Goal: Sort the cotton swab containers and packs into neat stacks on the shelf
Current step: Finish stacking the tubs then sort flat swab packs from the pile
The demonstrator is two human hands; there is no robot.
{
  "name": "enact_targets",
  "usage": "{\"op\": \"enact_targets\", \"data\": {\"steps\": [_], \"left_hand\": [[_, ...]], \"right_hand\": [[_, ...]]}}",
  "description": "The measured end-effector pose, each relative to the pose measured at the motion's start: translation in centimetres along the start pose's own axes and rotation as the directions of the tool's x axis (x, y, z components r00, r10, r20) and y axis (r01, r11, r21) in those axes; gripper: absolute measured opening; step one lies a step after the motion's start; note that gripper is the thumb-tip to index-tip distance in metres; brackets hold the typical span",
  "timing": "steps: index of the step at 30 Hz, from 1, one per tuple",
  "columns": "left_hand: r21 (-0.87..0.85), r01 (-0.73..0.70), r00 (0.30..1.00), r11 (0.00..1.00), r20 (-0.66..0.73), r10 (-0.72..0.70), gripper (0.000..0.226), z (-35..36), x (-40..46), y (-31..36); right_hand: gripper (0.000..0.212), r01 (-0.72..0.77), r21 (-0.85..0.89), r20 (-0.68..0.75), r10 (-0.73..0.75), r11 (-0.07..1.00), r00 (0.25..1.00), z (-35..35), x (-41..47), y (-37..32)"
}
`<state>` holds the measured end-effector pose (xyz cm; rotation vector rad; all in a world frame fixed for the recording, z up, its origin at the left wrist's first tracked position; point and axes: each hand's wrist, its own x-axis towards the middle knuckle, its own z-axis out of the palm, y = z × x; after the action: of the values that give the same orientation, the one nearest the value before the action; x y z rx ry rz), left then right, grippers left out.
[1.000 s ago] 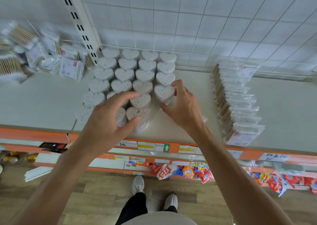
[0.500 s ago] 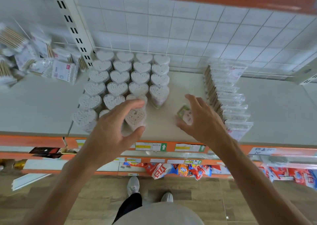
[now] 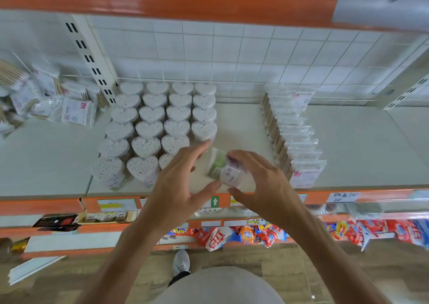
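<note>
Loose cotton swab packs (image 3: 76, 110) are lying jumbled at the far left of the shelf (image 3: 46, 162), beside a tidy block of heart-shaped containers (image 3: 160, 120) standing in rows. At the block's front right corner, the left hand (image 3: 183, 183) is hovering with fingers spread wide, gripping nothing, while the right hand (image 3: 260, 187) is closing around a tipped container (image 3: 224, 168) lying on its side just beside the rows. Further right, flat packs (image 3: 294, 136) are standing in a neat file. Judging by the gap, the container needs righting and setting into the unfinished front row.
</note>
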<state>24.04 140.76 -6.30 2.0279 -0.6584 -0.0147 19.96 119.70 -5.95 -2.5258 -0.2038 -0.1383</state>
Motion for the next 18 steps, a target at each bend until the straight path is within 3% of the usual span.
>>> {"op": "enact_targets", "data": {"steps": [8,11,13,15,16,18], "left_hand": [[-0.048,0.006,0.997,0.999,0.074,-0.002,0.05,-0.8,0.4,-0.2],[-0.047,-0.006,1.0,0.999,0.011,0.006,0.049,-0.4,-0.1,0.0],[-0.038,-0.009,0.997,0.999,-0.083,0.006,0.049,0.1,-0.4,0.3],[-0.055,0.003,0.99,0.998,-0.141,-0.011,0.049,0.8,-0.9,0.4],[-0.054,0.008,0.988,0.998,-0.152,-0.016,0.049,1.1,-1.2,0.4],[0.024,-0.004,0.988,1.0,-0.152,0.007,0.049,1.6,-1.8,0.1]], "right_hand": [[0.074,0.045,0.04,0.011,-0.046,0.998,0.999,-0.4,-1.5,-1.2],[0.087,-0.064,0.111,0.009,0.063,0.992,0.998,0.2,-2.1,-0.5],[0.091,-0.267,0.369,0.083,0.254,0.89,0.964,0.4,-2.5,-0.4],[0.078,-0.395,0.621,0.166,0.379,0.677,0.91,0.8,-2.6,-0.8],[0.066,-0.415,0.676,0.174,0.416,0.609,0.893,1.0,-2.4,-1.1],[0.046,-0.402,0.714,0.139,0.446,0.573,0.884,1.3,-2.2,-1.8]]}}
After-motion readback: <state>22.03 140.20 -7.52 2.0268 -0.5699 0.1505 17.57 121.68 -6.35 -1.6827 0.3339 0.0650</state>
